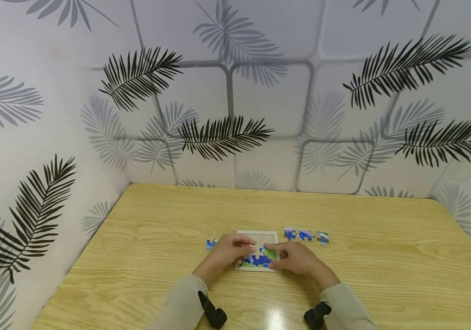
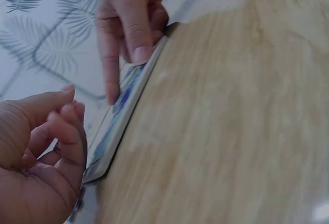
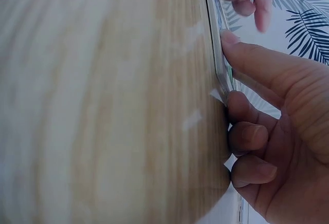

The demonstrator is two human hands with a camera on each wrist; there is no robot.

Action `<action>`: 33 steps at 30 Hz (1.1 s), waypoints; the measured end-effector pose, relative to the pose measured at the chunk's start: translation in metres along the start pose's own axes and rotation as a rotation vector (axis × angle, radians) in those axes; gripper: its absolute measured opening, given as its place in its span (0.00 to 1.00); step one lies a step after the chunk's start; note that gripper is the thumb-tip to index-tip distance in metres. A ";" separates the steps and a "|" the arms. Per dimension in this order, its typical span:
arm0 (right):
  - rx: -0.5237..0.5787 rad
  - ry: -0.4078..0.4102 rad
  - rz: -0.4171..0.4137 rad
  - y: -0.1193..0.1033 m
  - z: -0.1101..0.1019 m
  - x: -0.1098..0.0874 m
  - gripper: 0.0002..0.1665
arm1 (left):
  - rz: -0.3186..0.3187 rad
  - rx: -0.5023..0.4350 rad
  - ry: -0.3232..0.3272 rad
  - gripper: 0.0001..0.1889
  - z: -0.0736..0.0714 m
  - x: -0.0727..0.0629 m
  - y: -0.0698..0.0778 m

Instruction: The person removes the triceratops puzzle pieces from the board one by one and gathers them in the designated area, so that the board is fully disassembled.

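A small jigsaw puzzle tray with a pale border lies on the table between both hands. Joined blue and green puzzle pieces fill its lower part, while bare backing shows above them. My right hand reaches over the tray's right side, index finger stretched onto the pieces and thumb pressing near the lower right. Its other fingers curl beside the border. Over the left side hovers my left hand, loosely curled; the left wrist view shows nothing between its fingertips.
Loose puzzle pieces lie beyond the tray's right corner: a blue and purple one, a blue one and a green-grey one. Another blue piece shows left of the left hand. The wooden table meets a leaf-patterned wall.
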State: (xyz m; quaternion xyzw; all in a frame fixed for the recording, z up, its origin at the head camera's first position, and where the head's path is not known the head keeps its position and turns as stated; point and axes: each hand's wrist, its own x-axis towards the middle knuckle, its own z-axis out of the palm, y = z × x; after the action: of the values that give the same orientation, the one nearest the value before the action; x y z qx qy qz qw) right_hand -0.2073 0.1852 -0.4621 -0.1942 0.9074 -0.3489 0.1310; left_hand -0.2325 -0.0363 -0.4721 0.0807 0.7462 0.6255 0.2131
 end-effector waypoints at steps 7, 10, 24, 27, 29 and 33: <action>-0.012 0.017 -0.016 0.000 0.000 0.001 0.33 | 0.004 0.026 0.040 0.09 0.013 0.005 -0.002; -0.018 0.033 -0.014 -0.001 -0.001 0.002 0.32 | 0.001 0.076 0.087 0.09 0.018 0.006 -0.001; -0.009 0.044 -0.015 0.002 -0.001 0.002 0.32 | 0.047 0.330 0.225 0.06 0.031 0.007 0.003; -0.004 0.050 -0.013 0.002 0.000 0.002 0.35 | 0.050 0.325 0.230 0.06 0.032 0.007 0.002; 0.001 0.050 -0.004 0.002 0.001 0.001 0.37 | 0.045 0.320 0.231 0.06 0.032 0.007 0.001; 0.008 0.049 0.025 0.002 0.002 0.000 0.41 | 0.039 0.304 0.234 0.06 0.033 0.006 -0.001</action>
State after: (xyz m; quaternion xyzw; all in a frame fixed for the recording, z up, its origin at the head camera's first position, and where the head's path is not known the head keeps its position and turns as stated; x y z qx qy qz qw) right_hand -0.2067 0.1857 -0.4651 -0.1734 0.9113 -0.3557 0.1139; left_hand -0.2236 -0.0042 -0.4783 0.0533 0.8501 0.5146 0.0981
